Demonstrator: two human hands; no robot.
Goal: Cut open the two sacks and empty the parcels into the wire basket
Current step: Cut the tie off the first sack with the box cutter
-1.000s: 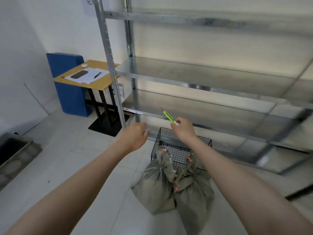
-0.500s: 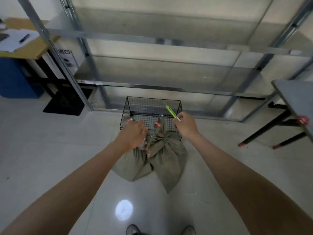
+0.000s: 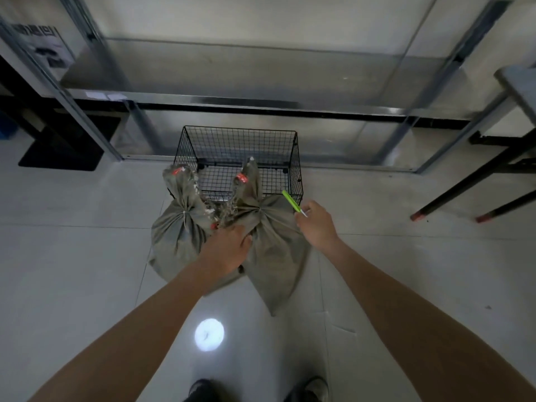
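Two grey-green sacks stand on the floor against the front of a black wire basket point(image 3: 295, 158), both tied at the neck. The left sack point(image 3: 177, 227) and the right sack point(image 3: 275, 250) lean together. My left hand point(image 3: 226, 245) rests on the fabric where they meet, fingers pressed into the right sack below its tie. My right hand point(image 3: 316, 221) holds a green utility knife point(image 3: 291, 202) just right of the right sack's neck, the blade tip showing near my thumb. The basket looks bare inside.
A metal shelving rack point(image 3: 232, 97) stands right behind the basket, its posts at both sides. A dark table's legs with red feet point(image 3: 417, 217) stand at the right. My shoes point(image 3: 203, 388) are at the bottom edge on a glossy tiled floor.
My view has tilted down and closer to the sacks. My left hand has dropped onto the sacks. My right hand with the knife has moved down to the right sack's side.
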